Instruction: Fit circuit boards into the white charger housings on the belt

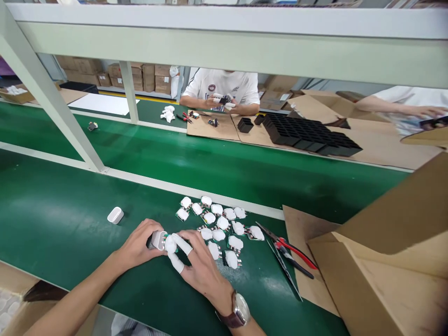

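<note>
On the near side of the green counter (pixel 70 219), the left hand (pixel 140 245) pinches a small white plastic part (pixel 160 240). The right hand (pixel 199 268) also closes its fingers on it. A heap of similar white pieces (pixel 220 224) lies just to the right.

Green bench (pixel 63 219) — white parts (pixel 223 223), cap (pixel 115 215), pliers (pixel 290 249), cardboard (pixel 297 224).

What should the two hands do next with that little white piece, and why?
Probably push the white piece further into the small casing. The left hand grips the casing, the right hand, its fingertips covered, pinches the piece at the casing's open end, and the piece looks only partly in.
</note>
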Demonstrator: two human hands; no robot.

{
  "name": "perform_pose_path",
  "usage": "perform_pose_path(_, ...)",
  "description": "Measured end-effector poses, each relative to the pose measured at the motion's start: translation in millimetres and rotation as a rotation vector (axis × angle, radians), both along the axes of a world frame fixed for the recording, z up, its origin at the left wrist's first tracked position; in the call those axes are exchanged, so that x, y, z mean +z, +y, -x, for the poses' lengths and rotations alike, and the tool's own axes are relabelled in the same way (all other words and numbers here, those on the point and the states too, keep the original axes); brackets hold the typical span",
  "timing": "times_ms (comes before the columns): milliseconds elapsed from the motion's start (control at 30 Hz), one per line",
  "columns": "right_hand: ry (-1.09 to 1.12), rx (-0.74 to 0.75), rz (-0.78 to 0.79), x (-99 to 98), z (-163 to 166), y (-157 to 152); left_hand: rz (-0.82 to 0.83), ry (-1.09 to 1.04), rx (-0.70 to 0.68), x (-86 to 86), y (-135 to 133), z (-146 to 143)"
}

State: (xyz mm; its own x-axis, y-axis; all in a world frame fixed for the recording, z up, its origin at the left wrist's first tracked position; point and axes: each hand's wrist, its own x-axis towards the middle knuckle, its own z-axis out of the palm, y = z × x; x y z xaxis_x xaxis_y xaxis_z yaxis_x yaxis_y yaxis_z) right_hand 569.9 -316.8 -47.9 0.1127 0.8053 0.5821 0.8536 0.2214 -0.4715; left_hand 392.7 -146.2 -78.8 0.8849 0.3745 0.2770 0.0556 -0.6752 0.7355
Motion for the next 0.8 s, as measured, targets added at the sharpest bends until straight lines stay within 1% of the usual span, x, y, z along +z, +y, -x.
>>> perform_pose_path(100,-0.063,-0.002,0.026,-0.7,2.2,-1.3,-0.091,-0.062,0.007,-0.8,-0.8,-1.3)
perform_pose_path(200,-0.108,0.009,0.027,0.2,3.7,-1.3,-0.143,-0.078,0.017,-1.4,-0.5,-0.5)
perform_pose_path(333,-0.174,0.038,0.028,2.0,4.9,1.0,-0.181,-0.077,0.016,-3.2,-1.1,0.2)
perform_pose_path(467,-0.212,0.035,0.061,-0.7,7.5,3.4,-0.202,-0.070,-0.003,-6.2,-1.0,0.0)
perform_pose_path(600,-0.253,0.034,0.117,-2.3,9.2,3.9,-0.182,-0.040,-0.035,-8.0,-1.1,1.1)
perform_pose_path(700,-0.199,0.062,0.169,-0.7,7.7,3.4,-0.117,0.002,-0.047,-6.7,-1.5,1.9)
perform_pose_path(800,-0.155,0.073,0.150,0.6,6.7,4.1,-0.082,0.036,-0.057,-4.3,-1.1,1.1)
